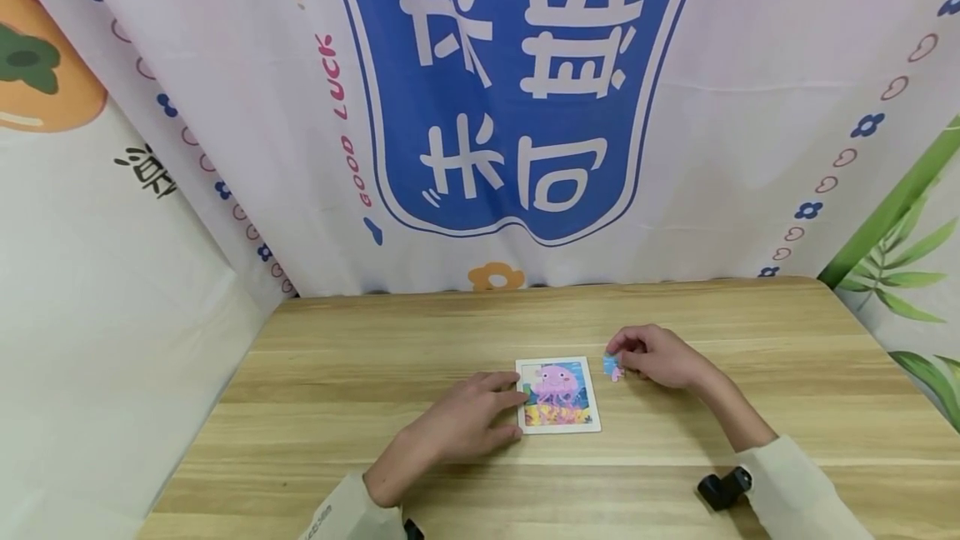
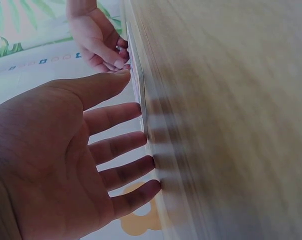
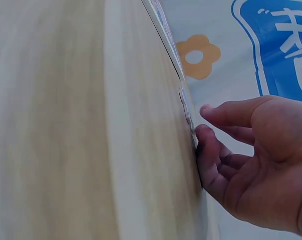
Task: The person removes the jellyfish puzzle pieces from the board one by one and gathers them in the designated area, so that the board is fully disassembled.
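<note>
Jellyfish puzzle point(image 1: 559, 394) sits mid-table point(image 1: 420, 327), mostly filled; pale far-left corner looks unfilled. Loose pieces point(image 1: 612, 367) just right, likely all that's left. My left hand point(image 1: 465, 415): fingers spread, at puzzle's left edge. Right hand point(image 1: 660, 355): fingers bent at the pieces, can't tell if pinching.

Backed by a white cloth point(image 1: 712, 132) with a blue panel point(image 1: 512, 86), beyond a wood-grain table point(image 1: 622, 482). Flanked left by an orange fruit print point(image 1: 75, 65), right by green leaves point(image 1: 913, 279).

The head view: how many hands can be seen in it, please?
2. The left hand is at the left edge of the jigsaw puzzle; the right hand is to the right of the puzzle, apart from it.
</note>
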### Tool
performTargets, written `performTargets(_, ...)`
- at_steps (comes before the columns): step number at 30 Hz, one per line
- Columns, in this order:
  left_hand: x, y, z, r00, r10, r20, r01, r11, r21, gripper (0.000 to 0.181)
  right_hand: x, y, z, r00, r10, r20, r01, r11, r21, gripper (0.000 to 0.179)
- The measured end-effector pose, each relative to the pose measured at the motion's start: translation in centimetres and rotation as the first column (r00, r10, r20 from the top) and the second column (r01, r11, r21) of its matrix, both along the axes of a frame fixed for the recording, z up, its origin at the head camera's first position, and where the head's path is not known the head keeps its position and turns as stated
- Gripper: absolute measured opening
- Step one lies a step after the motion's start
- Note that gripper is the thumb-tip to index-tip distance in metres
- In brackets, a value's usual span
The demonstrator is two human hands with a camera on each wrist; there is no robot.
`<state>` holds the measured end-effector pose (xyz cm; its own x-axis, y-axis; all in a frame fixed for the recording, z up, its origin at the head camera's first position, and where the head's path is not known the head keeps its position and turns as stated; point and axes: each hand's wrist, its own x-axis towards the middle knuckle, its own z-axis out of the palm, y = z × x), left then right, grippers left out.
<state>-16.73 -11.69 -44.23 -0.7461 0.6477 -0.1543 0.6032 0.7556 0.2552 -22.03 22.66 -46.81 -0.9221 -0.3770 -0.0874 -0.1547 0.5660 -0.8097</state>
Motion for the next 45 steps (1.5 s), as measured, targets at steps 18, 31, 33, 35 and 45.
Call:
performTargets(18,0.0,0.1,0.4,1.000,0.007,0.017,-0.007,1.000,-0.026,0.052,0.4,-5.9,1.4,0.984,0.117,-0.138,-0.105,0.990,0.092,0.019)
performTargets(31,-0.1,1.6,0.8,0.999,-0.052,0.012,0.052,0.997,-0.050,0.052,0.0,-8.5,1.3,0.985,0.143,-0.098,-0.125,0.976,0.177,0.030)
performTargets(33,-0.1,1.9,0.7,0.998,-0.055,0.023,0.056,0.997,-0.047,0.051,0.0,-8.5,1.3,0.986,0.139,-0.097,-0.120,0.977,0.177,0.030)
performTargets(35,-0.1,2.2,0.5,0.998,-0.054,0.027,0.055,0.998,-0.044,0.050,0.1,-8.5,1.4,0.986,0.136,-0.096,-0.118,0.978,0.173,0.029)
performTargets(45,-0.4,2.3,0.0,0.999,-0.040,0.031,0.041,0.999,-0.025,0.046,0.6,-8.6,1.3,0.981,0.131,-0.143,-0.102,0.976,0.193,0.026)
